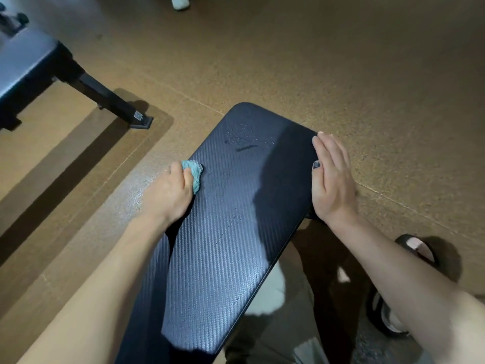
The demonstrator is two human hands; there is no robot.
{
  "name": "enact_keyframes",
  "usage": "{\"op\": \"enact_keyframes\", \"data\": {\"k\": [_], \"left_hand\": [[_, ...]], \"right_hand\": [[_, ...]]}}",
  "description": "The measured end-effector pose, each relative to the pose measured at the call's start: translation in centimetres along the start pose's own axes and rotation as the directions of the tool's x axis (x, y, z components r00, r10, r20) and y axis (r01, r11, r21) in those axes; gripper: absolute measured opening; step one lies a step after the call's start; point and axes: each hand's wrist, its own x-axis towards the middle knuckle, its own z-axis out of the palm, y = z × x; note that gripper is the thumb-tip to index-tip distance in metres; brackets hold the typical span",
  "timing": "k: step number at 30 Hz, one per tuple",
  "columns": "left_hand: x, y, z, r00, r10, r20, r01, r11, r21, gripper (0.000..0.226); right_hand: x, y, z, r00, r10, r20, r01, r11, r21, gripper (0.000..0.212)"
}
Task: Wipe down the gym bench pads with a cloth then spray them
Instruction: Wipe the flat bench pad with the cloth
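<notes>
Left grip (170, 190) presses cloth (194, 172) at pad (231, 232) edge.

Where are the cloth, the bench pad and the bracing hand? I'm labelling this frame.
cloth (195, 172): head view, on the teal bunch past the left hand's fingers.
bench pad (223, 232): head view, mid top surface.
right hand (332, 177): head view, back of hand.

Speckled tan rubber floor (315, 61); second black bench (29, 67) upper left; white shoe (180, 1) at top edge.
</notes>
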Motion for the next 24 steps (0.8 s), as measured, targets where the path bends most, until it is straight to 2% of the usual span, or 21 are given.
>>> {"op": "enact_keyframes", "data": {"k": [2,7,10,15,19,24], "left_hand": [[2.0,1.6,0.3,0.999,0.045,0.006,-0.045,0.998,0.035,0.043],[6.9,8.5,0.5,0.999,0.029,-0.023,-0.028,0.999,0.023,0.043],[9.6,11.9,1.3,0.995,0.087,-0.041,-0.083,0.992,0.095,0.055],[9.5,13.7,2.2,0.983,0.180,-0.022,-0.173,0.968,0.183,0.063],[4.6,12.9,3.2,0.920,0.392,0.031,-0.391,0.905,0.169,0.061],[-2.3,9.8,3.4,0.799,0.586,0.140,-0.602,0.781,0.166,0.064]], "right_hand": [[0.0,0.1,0.0,1.000,-0.018,-0.015,0.018,1.000,-0.005,0.049],[0.1,0.2,0.3,0.999,-0.028,-0.034,0.029,1.000,0.010,0.049],[0.2,0.2,0.2,0.999,-0.031,-0.027,0.031,0.999,0.014,0.049],[0.3,0.4,0.0,1.000,-0.023,0.016,0.022,1.000,0.016,0.050],[0.3,0.2,-0.4,0.998,-0.010,0.063,0.012,1.000,-0.026,0.052],[0.2,0.3,-1.1,0.988,0.006,0.152,0.004,0.998,-0.068,0.054]]}}
